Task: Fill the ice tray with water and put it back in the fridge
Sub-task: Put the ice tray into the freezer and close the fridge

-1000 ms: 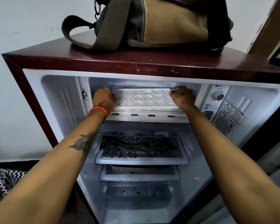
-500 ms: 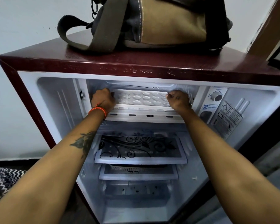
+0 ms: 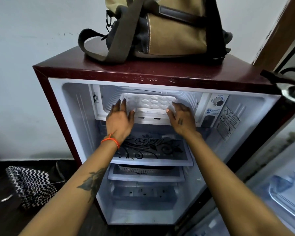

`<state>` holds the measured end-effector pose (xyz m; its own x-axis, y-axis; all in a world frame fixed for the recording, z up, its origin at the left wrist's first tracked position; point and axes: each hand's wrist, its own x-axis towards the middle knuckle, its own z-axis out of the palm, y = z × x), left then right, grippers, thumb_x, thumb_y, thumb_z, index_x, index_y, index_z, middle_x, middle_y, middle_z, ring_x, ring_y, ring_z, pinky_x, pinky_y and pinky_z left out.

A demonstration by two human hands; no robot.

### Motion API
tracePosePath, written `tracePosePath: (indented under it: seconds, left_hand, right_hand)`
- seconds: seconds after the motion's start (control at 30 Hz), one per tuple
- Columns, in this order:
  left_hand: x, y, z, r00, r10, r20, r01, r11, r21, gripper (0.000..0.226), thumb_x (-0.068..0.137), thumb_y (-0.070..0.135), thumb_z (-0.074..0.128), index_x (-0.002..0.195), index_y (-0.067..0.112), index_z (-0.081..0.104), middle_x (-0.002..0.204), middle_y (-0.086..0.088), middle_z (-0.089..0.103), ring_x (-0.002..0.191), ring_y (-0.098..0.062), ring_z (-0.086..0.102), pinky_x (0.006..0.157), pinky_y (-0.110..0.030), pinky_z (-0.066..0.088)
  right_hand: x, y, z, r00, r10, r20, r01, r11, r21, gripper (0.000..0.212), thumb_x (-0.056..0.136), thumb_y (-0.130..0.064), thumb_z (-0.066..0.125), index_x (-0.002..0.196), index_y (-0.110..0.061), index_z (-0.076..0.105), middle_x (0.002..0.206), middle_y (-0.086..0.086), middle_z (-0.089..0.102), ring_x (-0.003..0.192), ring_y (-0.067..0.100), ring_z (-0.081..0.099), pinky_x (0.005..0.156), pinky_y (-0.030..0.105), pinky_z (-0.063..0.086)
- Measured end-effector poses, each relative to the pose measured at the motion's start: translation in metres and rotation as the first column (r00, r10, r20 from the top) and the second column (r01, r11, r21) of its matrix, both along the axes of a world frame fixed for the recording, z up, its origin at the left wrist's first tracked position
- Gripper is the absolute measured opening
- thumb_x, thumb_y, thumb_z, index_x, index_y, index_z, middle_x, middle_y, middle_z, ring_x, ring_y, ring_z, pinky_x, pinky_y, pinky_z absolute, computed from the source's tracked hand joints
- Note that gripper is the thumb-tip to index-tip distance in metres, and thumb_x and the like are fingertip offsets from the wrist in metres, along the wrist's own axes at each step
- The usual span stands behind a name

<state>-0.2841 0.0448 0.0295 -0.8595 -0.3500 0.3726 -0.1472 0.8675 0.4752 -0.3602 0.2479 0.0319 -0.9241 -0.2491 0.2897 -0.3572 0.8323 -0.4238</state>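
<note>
Hands (image 3: 120, 119) apparently at ice tray (image 3: 147, 101)

The bag (image 3: 169, 29) on the fridge top (image 3: 143, 72) is cut off by the picture's upper edge. The left hand (image 3: 120, 119) hides the ice tray's (image 3: 150, 102) near left corner, and the right hand (image 3: 181, 117) its near right corner. Whether the tray holds water cannot be told. The sticker (image 3: 227, 123) print is too small to read. The fridge door (image 3: 279, 184) runs off the right edge, blurred.
</note>
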Motion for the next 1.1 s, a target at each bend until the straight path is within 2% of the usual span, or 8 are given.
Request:
tracePosePath:
  seconds: [0.17, 0.5, 0.63, 0.77, 0.9, 1.1]
  left_hand:
    - [0.038, 0.020, -0.004, 0.999, -0.024, 0.029, 0.023, 1.000, 0.020, 0.064, 0.096, 0.046, 0.041, 0.148, 0.010, 0.028, 0.152, -0.017, 0.032, 0.139, -0.035, 0.031, 0.107, -0.047, 0.038]
    - [0.106, 0.056, -0.018, 0.996, -0.081, 0.043, 0.078, 0.994, 0.072, 0.065, 0.094, 0.048, 0.043, 0.148, 0.013, 0.029, 0.155, -0.009, 0.028, 0.143, -0.029, 0.023, 0.113, -0.040, 0.026]
    - [0.132, 0.065, -0.024, 0.994, -0.104, 0.044, 0.099, 0.989, 0.106, 0.066, 0.094, 0.049, 0.043, 0.148, 0.015, 0.028, 0.156, -0.006, 0.026, 0.145, -0.026, 0.021, 0.114, -0.037, 0.023]
    - [0.160, 0.071, -0.028, 0.991, -0.129, 0.040, 0.122, 0.982, 0.146, 0.065, 0.093, 0.049, 0.045, 0.148, 0.017, 0.029, 0.156, -0.002, 0.026, 0.144, -0.023, 0.022, 0.114, -0.034, 0.023]
    - [0.191, 0.074, -0.030, 0.981, -0.186, 0.063, 0.170, 0.965, 0.199, 0.064, 0.094, 0.048, 0.044, 0.148, 0.019, 0.027, 0.157, 0.000, 0.024, 0.145, -0.021, 0.021, 0.114, -0.034, 0.023]
    - [0.243, 0.084, -0.028, 0.957, -0.287, 0.048, 0.270, 0.936, 0.224, 0.064, 0.094, 0.047, 0.045, 0.148, 0.017, 0.029, 0.155, -0.002, 0.029, 0.143, -0.016, 0.025, 0.113, -0.031, 0.025]
  right_hand:
    - [0.043, 0.006, 0.008, 0.998, 0.069, -0.002, -0.069, 0.996, 0.054, 0.056, 0.099, -0.044, 0.035, 0.146, -0.014, 0.034, 0.153, 0.013, 0.031, 0.140, 0.032, 0.025, 0.113, 0.035, 0.020]
    - [0.118, 0.012, -0.008, 0.993, 0.096, -0.072, -0.096, 0.995, -0.004, 0.053, 0.097, -0.044, 0.041, 0.141, -0.014, 0.041, 0.148, 0.013, 0.039, 0.138, 0.029, 0.030, 0.115, 0.041, 0.024]
    - [0.152, 0.014, -0.016, 0.996, 0.075, -0.055, -0.077, 0.996, -0.033, 0.066, 0.092, -0.058, 0.028, 0.142, -0.016, 0.041, 0.149, 0.010, 0.038, 0.139, 0.027, 0.029, 0.114, 0.041, 0.023]
    - [0.185, 0.016, -0.022, 0.998, 0.041, -0.045, -0.044, 0.997, -0.071, 0.073, 0.087, -0.062, 0.018, 0.142, -0.019, 0.041, 0.150, 0.007, 0.037, 0.140, 0.024, 0.028, 0.114, 0.039, 0.022]
    - [0.223, 0.020, -0.026, 1.000, 0.004, -0.016, -0.006, 0.997, -0.082, 0.076, 0.085, -0.064, 0.015, 0.143, -0.021, 0.038, 0.152, 0.006, 0.034, 0.141, 0.022, 0.026, 0.114, 0.035, 0.019]
    - [0.286, 0.030, -0.030, 0.996, -0.082, 0.022, 0.084, 0.991, -0.104, 0.075, 0.086, -0.064, 0.016, 0.143, -0.021, 0.040, 0.150, 0.006, 0.036, 0.140, 0.022, 0.028, 0.113, 0.036, 0.023]
